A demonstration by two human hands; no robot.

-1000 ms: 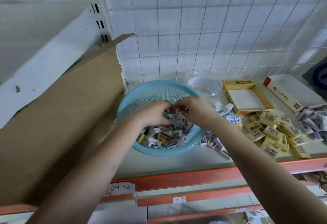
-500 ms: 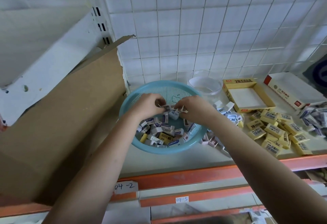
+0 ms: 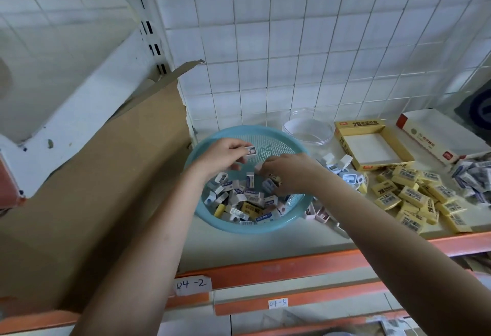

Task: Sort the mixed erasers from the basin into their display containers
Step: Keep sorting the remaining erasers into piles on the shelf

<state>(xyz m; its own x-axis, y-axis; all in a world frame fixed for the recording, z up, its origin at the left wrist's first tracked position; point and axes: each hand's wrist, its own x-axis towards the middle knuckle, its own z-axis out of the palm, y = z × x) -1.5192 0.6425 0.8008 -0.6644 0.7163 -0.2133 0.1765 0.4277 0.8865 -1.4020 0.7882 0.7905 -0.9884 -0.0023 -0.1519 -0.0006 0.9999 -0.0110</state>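
Erasers (image 3: 247, 202) in mixed white, blue and yellow wrappers lie heaped in a round turquoise perforated plastic basin (image 3: 239, 225) on a shelf with an orange front edge (image 3: 292, 266). Above the far half of the basin, the left hand (image 3: 223, 155) pinches a small white eraser with a dark printed end (image 3: 251, 151) between its thumb and curled fingers (image 3: 236, 147). The right hand (image 3: 292, 173) reaches into the basin from its right side, its fingers (image 3: 273, 161) curled down among the heap; whether they grip anything cannot be told. Right of the basin, a pile of yellow-wrapped erasers (image 3: 414, 197) lies loose on the shelf. Behind that pile is an open yellow cardboard display box (image 3: 345, 147), and a clear round plastic tub (image 3: 308, 131) stands just behind the basin's right rim. A brown cardboard sheet (image 3: 106, 189) leans left of the basin.
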